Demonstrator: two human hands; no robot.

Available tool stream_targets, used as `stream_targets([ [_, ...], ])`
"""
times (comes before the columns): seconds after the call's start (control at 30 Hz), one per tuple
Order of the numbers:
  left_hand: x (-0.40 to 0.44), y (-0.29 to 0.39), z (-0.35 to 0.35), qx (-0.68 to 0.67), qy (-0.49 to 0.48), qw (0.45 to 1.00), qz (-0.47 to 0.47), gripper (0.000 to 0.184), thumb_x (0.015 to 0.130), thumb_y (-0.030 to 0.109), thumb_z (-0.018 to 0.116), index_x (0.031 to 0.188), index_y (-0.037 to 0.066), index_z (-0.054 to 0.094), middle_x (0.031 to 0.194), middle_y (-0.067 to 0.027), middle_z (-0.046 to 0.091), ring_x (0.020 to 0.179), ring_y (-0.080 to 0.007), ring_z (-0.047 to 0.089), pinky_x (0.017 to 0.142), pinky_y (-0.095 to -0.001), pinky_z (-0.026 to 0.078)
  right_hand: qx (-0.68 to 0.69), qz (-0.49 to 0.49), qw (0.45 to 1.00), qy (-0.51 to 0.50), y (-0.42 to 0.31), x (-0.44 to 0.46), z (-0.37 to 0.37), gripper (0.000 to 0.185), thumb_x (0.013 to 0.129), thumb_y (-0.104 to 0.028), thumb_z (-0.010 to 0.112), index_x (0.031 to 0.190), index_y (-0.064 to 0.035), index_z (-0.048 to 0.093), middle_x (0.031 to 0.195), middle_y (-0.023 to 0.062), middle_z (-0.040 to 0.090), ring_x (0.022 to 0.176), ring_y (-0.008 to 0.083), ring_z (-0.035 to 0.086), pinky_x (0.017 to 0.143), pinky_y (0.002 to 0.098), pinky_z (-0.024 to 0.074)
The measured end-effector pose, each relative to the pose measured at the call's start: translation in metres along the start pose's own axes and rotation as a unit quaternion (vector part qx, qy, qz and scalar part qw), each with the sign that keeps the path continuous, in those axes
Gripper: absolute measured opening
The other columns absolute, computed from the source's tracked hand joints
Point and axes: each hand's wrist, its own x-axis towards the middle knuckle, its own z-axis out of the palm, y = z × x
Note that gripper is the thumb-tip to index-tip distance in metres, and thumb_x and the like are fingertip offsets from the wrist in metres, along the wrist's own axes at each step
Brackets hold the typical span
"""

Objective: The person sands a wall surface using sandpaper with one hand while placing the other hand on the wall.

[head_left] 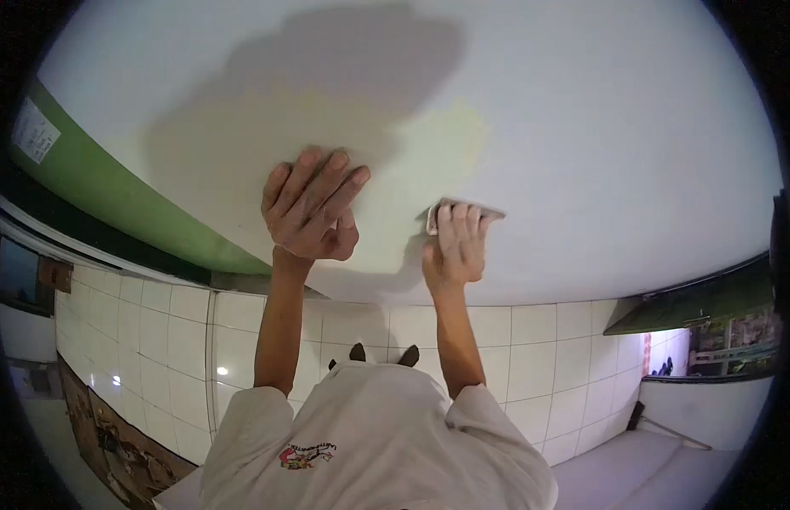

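Observation:
My left hand is raised against the pale wall, fingers stretched out and slightly apart, with nothing visible in it. Whether its palm touches the surface I cannot tell. To its right, my right hand presses a folded piece of sandpaper flat on the wall, the fingers over it and the thumb below. The sandpaper's edges show on both sides of the fingers; its middle is hidden. A yellowish patch marks the wall above and between my hands.
White floor tiles run along the foot of the wall, where my feet stand. A green panel with a paper label borders the wall on the left. A brown patterned mat lies lower left. A doorway is at the right.

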Motion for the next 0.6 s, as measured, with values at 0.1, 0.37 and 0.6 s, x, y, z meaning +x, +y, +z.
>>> stream_targets([
  [0.1,-0.001,-0.002,0.001,0.008,-0.001,1.0,0.006,0.042,0.076,0.015,0.043,0.108,0.021,0.069,0.117,0.0007,0.064,0.121,-0.02,0.052,0.111,-0.0349,0.026,0.043,0.008,0.999,0.033,-0.01,0.068,0.0,0.058,0.05,0.022,0.042,0.103,0.0083,0.063,0.099,0.0247,0.063,0.095,0.0452,0.058,0.096,0.0593,0.0346],
  [0.37,-0.001,-0.005,-0.001,0.013,-0.004,1.0,0.0,0.04,0.077,0.013,0.043,0.107,0.021,0.069,0.116,0.0011,0.065,0.12,-0.0193,0.053,0.111,-0.0343,0.026,0.021,-0.065,0.993,0.095,-0.011,0.159,-0.004,0.065,0.051,0.024,0.038,0.106,0.0025,0.066,0.109,0.0201,0.064,0.114,0.0349,0.055,0.099,0.0541,0.0379],
  [0.6,-0.006,-0.005,0.004,0.017,0.011,1.0,0.001,0.039,0.078,0.014,0.043,0.105,0.021,0.07,0.116,0.001,0.065,0.119,-0.0205,0.054,0.111,-0.0348,0.026,0.008,-0.054,0.997,0.051,-0.008,0.119,-0.007,0.064,0.051,0.022,0.041,0.106,0.0024,0.066,0.106,0.0205,0.066,0.109,0.0355,0.059,0.097,0.0514,0.0403],
])
